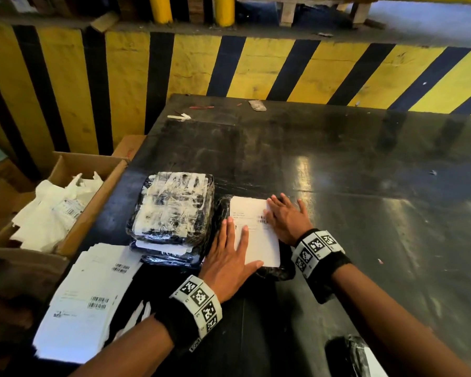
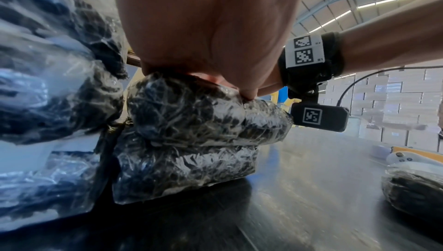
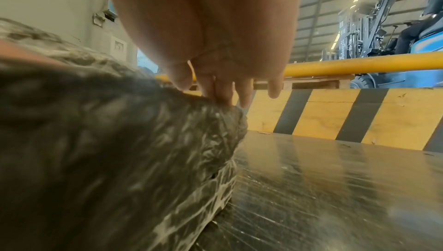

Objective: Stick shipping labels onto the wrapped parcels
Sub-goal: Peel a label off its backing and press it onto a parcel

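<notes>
A: Left first. Why is the cardboard box (image 1: 65,202) set off the desk (image 1: 365,200) edge?
B: Judged to be a bin; white peeled backing paper is seen inside. A loose spread of unused label sheets (image 1: 87,295) is kept near the left forearm, probably for quick reach.

A: The stack of wrapped parcels (image 1: 172,213)?
B: Parked just beside the working parcel, touching or nearly so. The top one is covered in crinkled film with white patches.

A: Task item?
B: The black wrapped parcel (image 1: 272,270) is laid flat on the desk, with the white shipping label (image 1: 256,240) on its top face.

A: Hands?
B: The left hand (image 1: 229,257) is laid flat, fingers straight and spread, thumb along the label's near edge. The right hand (image 1: 286,219) is also flat and spread on the label's far right corner. Nothing is gripped; the label seems to be pressed down and smoothed.
</notes>
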The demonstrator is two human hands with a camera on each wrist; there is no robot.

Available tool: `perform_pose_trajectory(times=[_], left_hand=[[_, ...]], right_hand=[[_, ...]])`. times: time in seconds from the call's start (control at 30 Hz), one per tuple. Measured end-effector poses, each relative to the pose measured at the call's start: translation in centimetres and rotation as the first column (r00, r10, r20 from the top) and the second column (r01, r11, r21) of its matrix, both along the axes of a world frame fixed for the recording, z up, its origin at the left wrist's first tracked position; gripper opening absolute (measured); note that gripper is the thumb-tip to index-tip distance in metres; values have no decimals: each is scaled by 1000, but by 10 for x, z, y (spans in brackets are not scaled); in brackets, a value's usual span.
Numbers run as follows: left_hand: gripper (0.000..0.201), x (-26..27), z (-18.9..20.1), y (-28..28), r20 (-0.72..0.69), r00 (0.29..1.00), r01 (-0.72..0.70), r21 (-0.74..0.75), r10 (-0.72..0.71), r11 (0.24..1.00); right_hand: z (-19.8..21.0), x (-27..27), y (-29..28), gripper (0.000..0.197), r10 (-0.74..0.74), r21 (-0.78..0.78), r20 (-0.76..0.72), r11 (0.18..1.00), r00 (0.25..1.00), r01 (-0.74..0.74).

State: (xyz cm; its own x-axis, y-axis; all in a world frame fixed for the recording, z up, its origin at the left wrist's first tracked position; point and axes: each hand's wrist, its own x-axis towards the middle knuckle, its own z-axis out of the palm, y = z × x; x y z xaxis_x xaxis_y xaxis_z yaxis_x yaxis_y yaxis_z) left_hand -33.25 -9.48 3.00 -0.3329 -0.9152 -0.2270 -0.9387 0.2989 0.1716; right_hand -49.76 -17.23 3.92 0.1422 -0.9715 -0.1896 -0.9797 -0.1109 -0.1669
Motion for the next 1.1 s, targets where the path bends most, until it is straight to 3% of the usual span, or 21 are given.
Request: perform_pose_trajectory(times=[0.1,0.3,0.43,0.57,0.67,0.8,1.1], left_hand=[[81,2,-1,1,-6,1000,11,1,-11,1000],[81,1,-2,1,11,1000,17,-14,-17,1000],[80,3,-1,2,-9,1000,27,-19,-27,999],[80,5,0,1,-11,1000,27,-26,-28,999],[81,5,-2,2,-4,1000,23,-50,-24,998],[80,5,-2,3,-38,999,21,-39,-23,999],[87,7,-4,0,-9,999,41,-79,-42,996]], right_hand=[[4,0,7,53,32,34,-40,999,999,-31],[8,2,40,73,306,1,-136,951,942,-309],[10,8,12,51,284,15,-109,959,953,-284],[10,18,-10,53,277,49,-101,961,956,-273],[15,16,0,55,351,49,-149,936,924,-348],[19,17,21,52,449,48,-108,893,887,-446],[33,57,-19,51,466,148,-128,882,875,-448]])
